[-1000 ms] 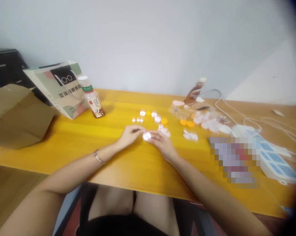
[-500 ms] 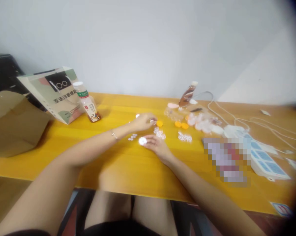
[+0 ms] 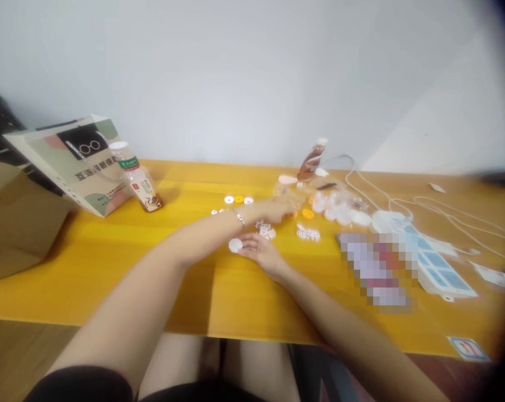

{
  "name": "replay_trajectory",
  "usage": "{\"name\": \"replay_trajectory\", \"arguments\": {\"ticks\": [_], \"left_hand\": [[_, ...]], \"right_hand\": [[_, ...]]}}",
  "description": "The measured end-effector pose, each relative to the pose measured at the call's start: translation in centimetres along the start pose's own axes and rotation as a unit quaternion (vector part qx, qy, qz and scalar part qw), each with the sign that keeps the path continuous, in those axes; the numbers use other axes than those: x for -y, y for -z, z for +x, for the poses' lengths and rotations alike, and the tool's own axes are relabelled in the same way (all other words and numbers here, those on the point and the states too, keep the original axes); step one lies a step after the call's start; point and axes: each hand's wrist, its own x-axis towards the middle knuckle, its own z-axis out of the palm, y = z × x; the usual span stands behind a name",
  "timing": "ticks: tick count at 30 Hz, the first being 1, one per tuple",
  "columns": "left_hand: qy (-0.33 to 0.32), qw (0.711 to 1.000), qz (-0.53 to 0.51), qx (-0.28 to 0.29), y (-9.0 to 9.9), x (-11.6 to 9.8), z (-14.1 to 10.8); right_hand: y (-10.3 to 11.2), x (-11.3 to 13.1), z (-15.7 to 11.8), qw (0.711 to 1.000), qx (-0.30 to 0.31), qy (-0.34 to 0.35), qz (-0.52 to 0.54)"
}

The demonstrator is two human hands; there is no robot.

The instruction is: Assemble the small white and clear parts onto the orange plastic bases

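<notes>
Your right hand (image 3: 263, 255) grips a white round piece (image 3: 236, 245) at its edge between thumb and fingers, just above or on the table (image 3: 252, 312); the blur hides which. Your left hand (image 3: 280, 211) reaches across, past your right, with its fingertips beside an orange disc (image 3: 308, 214); you have another bit of orange at those fingertips, but I cannot tell whether you are gripping it. Beyond your left forearm, two white discs (image 3: 229, 199) lie in a row with a yellow disc (image 3: 238, 199) between them, and small white pegs (image 3: 214, 212) sit nearer you, partly hidden by that arm. Judging from this layout, you look partway through: the row of three seems set out in order, though whether those discs are finished is too small to tell. The piece in your right hand is apart from them, and plenty lies loose: one cluster of white patterned pieces (image 3: 265, 230) near your right hand, a second patterned cluster (image 3: 308, 233) farther right, and a heap of pale round pieces (image 3: 336, 207) beyond the orange disc.
</notes>
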Motion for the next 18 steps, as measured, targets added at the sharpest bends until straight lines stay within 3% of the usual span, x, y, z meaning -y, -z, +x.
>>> {"name": "replay_trajectory", "arguments": {"ticks": [3, 7, 14, 16, 18], "left_hand": [[0.01, 1.0, 0.006, 0.0, 1.2, 0.7, -2.0], [0.075, 0.997, 0.031, -0.013, 2.7, 1.5, -4.4], [0.101, 0.994, 0.006, -0.029, 2.4, 1.5, -5.4], [0.112, 0.986, -0.082, -0.089, 2.7, 1.5, -6.1], [0.113, 0.947, -0.248, -0.167, 3.4, 1.4, -7.7]], "right_hand": [[-0.1, 0.2, -0.1, 1.0, -0.001, -0.004, -0.01], [-0.2, 0.4, -0.2, 1.0, -0.009, -0.014, -0.017], [-0.2, 0.6, -0.2, 1.0, -0.01, -0.021, -0.017], [-0.2, 0.6, -0.3, 1.0, -0.009, -0.021, -0.014], [-0.2, 0.7, -0.4, 1.0, -0.008, -0.021, -0.007]]}}
